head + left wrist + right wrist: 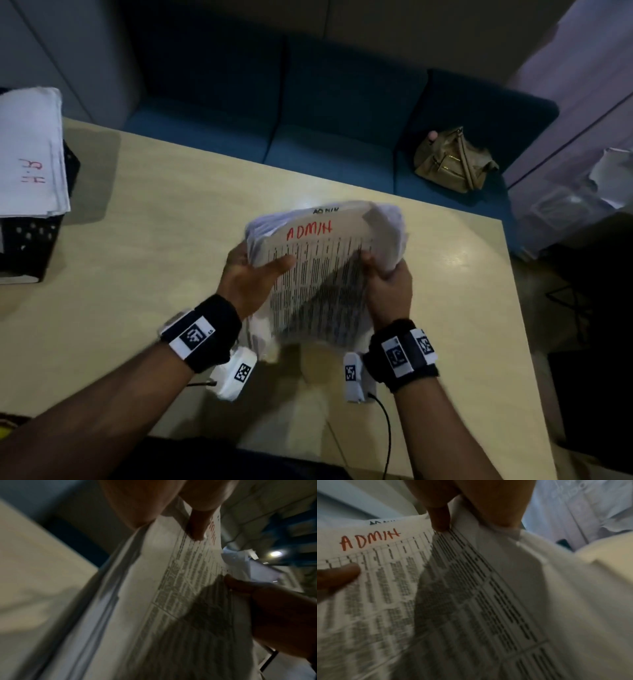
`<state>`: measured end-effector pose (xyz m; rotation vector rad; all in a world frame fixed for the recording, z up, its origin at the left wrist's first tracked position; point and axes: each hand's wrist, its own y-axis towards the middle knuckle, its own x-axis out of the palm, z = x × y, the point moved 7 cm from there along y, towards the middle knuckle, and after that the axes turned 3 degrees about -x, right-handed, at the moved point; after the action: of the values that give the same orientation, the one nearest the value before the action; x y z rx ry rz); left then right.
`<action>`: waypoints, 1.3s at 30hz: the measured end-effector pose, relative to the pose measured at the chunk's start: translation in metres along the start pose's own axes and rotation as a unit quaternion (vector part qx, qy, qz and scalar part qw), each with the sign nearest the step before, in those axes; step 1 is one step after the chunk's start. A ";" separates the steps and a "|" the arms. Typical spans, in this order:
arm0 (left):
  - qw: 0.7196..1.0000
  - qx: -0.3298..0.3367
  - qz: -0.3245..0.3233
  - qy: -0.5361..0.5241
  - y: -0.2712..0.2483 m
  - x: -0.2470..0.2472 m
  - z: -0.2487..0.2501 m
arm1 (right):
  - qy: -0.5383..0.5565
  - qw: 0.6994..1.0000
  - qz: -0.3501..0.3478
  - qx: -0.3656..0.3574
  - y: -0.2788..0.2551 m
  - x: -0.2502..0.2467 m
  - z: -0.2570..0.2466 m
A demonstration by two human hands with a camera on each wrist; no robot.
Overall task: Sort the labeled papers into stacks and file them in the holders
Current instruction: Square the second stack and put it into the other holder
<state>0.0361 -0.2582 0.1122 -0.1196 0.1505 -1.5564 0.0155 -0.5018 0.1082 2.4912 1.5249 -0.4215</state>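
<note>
Head view: at far left a paper stack marked in red is seen lying on a black holder. At the middle, above the table, the ADMIN papers are held up. The left edge is pinched by the left hand, thumb on top; the right edge is clasped by the right hand, wrists level. The sheaf is judged light, limp and slippery, so both side edges are best gripped.
</note>
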 end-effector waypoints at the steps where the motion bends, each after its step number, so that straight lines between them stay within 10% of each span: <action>1: 0.999 0.038 0.014 -0.016 -0.005 -0.003 0.020 | 0.005 0.998 0.019 -0.052 0.000 -0.004 -0.023; 6: 0.991 0.071 0.055 0.097 -0.025 -0.009 0.032 | 0.023 0.986 0.017 -0.164 -0.020 0.005 -0.060; 11: 0.940 0.303 0.004 0.156 -0.030 -0.018 0.033 | 0.024 0.985 -0.046 -0.163 -0.022 0.017 -0.048; 18: 0.901 0.368 -0.031 0.229 -0.022 -0.027 0.056 | -0.139 0.896 -0.063 -0.417 -0.012 0.015 -0.105; 25: 0.996 0.055 -0.044 0.057 -0.008 -0.025 -0.002 | 0.038 0.986 -0.025 -0.159 0.003 0.003 -0.047; 30: 0.958 -0.138 -0.067 -0.244 -0.021 -0.012 -0.009 | -0.138 0.988 -0.063 0.001 -0.002 0.026 0.011; 39: 0.968 -0.166 -0.060 -0.178 -0.042 -0.070 -0.035 | -0.124 0.983 -0.124 0.049 -0.020 0.084 -0.018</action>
<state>-0.0119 -0.1878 0.0867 -0.6796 0.1200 -1.5934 0.0365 -0.4168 0.0964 2.2184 1.7495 -0.8310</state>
